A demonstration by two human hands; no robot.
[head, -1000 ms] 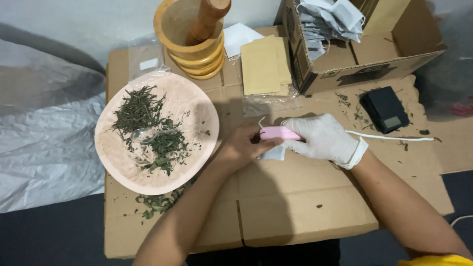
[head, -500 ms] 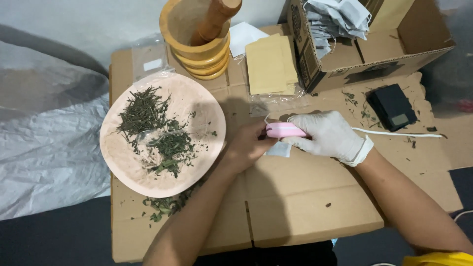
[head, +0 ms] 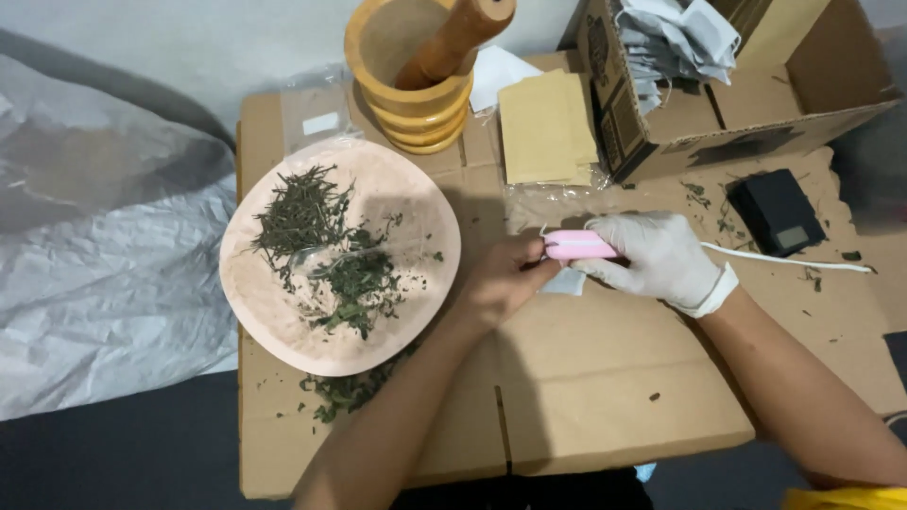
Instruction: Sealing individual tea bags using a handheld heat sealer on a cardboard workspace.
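The gloved right hand [head: 661, 257] grips a pink handheld sealer [head: 578, 246] closed over a small white sachet [head: 569, 280] – the bare left hand [head: 505, 280] pinches its edge; both rest mid-surface, beside the plate of dried leaves [head: 274, 302]; sealing seems underway – steady pressure is needed.

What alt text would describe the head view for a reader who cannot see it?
A gloved right hand and bare left hand hold a pink tool with a small white packet over cardboard. A pink plate of dried herbs lies left, a wooden mortar behind it.
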